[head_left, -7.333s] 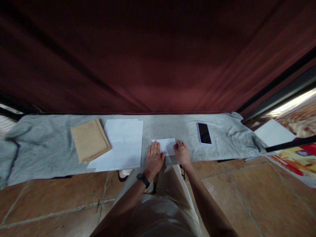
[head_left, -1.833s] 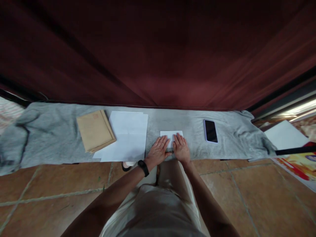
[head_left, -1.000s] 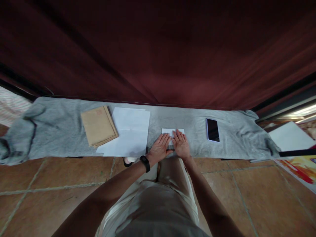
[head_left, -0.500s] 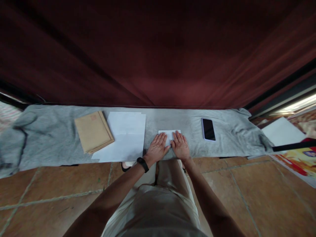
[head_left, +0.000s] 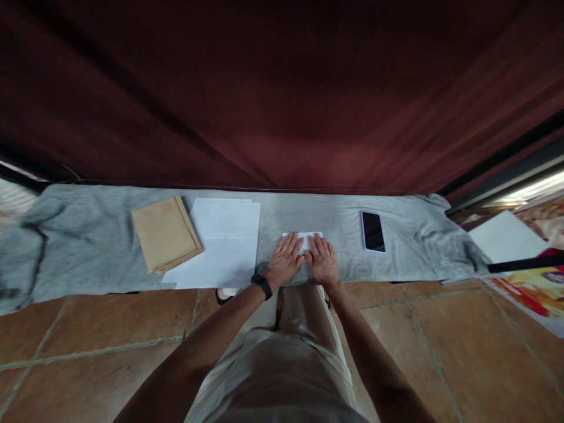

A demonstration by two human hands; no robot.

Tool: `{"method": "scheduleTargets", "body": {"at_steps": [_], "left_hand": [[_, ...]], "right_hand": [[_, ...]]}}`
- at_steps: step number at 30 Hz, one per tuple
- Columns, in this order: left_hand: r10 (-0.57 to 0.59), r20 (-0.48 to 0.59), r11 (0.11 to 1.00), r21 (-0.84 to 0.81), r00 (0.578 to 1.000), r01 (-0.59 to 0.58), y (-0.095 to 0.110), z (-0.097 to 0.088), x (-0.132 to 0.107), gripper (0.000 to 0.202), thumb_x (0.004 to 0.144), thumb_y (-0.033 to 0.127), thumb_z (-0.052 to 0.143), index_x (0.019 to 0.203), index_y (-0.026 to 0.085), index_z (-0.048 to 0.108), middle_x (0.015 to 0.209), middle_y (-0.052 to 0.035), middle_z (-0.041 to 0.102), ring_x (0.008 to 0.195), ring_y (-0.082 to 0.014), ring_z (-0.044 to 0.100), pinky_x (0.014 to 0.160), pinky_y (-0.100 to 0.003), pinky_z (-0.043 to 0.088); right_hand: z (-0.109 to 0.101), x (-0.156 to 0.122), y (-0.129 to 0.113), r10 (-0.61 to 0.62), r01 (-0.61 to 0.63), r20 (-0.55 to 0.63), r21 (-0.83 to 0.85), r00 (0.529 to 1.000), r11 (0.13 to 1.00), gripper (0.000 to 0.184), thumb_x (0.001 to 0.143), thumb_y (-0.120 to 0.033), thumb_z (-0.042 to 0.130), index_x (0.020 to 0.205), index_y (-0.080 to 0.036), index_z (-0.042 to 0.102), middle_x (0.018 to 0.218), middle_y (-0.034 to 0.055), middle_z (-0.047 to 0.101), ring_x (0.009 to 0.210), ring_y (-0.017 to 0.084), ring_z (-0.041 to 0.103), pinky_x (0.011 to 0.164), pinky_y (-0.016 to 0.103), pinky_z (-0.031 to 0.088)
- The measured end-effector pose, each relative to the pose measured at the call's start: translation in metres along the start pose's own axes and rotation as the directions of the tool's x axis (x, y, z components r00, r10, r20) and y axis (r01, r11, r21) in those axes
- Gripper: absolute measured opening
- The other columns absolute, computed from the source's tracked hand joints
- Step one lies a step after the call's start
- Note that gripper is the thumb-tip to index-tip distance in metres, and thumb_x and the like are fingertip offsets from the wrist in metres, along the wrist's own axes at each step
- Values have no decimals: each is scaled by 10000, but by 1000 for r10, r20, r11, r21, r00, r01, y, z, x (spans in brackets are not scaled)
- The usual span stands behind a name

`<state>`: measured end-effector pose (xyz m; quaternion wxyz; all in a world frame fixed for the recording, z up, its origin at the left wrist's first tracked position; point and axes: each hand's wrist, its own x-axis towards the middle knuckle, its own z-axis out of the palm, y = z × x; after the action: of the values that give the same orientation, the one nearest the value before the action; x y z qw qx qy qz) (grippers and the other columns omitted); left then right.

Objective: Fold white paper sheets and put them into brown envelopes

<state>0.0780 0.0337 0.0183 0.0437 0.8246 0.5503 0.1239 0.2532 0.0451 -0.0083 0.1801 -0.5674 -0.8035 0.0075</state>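
A small folded piece of white paper (head_left: 304, 241) lies on the grey cloth in front of me, partly covered by both hands. My left hand (head_left: 283, 259), with a black band on its wrist, rests flat on the paper's left part, fingers stretched forward. Flat on the right part lies my right hand (head_left: 322, 260), its fingers also stretched out. The two thumbs come close together over the paper's near part. Whatever is under the palms is hidden.
To the left, large white sheets (head_left: 227, 241) lie beside a stack of brown envelopes (head_left: 165, 235). A phone (head_left: 373, 232) lies to the right. Grey cloth (head_left: 312, 208) covers the narrow surface, with a dark red curtain (head_left: 282, 117) behind it. A white board (head_left: 506, 237) stands far right.
My left hand has shifted slightly to the right and forward over the paper, its thumb now nearer the right thumb. The right hand stays nearly in place.
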Motion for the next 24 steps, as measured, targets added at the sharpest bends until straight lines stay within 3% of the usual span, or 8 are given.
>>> {"method": "scheduleTargets", "body": {"at_steps": [7, 19, 24], "left_hand": [[12, 32, 1000, 26, 999, -13, -1, -7, -1, 571, 1013, 377, 395, 1537, 151, 401, 1631, -162, 339, 1526, -290, 289, 1255, -530, 185], [16, 23, 999, 52, 1000, -17, -3, -8, -3, 588, 1013, 414, 420, 1551, 180, 384, 1630, -182, 334, 1522, -331, 287, 1241, -559, 202], [15, 26, 997, 70, 1000, -17, -3, -7, -2, 595, 1013, 422, 421, 1549, 164, 387, 1628, -190, 334, 1521, -340, 285, 1241, -560, 199]], "right_hand": [[-1, -4, 10, 20, -20, -15, -14, 1000, 1000, 555, 1051, -411, 366, 1546, -161, 408, 1584, 153, 427, 1454, 295, 395, 1193, 508, 272], [-9, 0, 16, 64, -64, -6, 8, 998, 998, 517, 1051, -328, 350, 1516, -124, 446, 1560, 152, 462, 1464, 290, 384, 1207, 517, 267], [-9, 12, 4, -57, 52, 53, 102, 997, 993, 499, 1034, -255, 357, 1511, -148, 460, 1572, 115, 455, 1473, 245, 375, 1203, 460, 315]]}}
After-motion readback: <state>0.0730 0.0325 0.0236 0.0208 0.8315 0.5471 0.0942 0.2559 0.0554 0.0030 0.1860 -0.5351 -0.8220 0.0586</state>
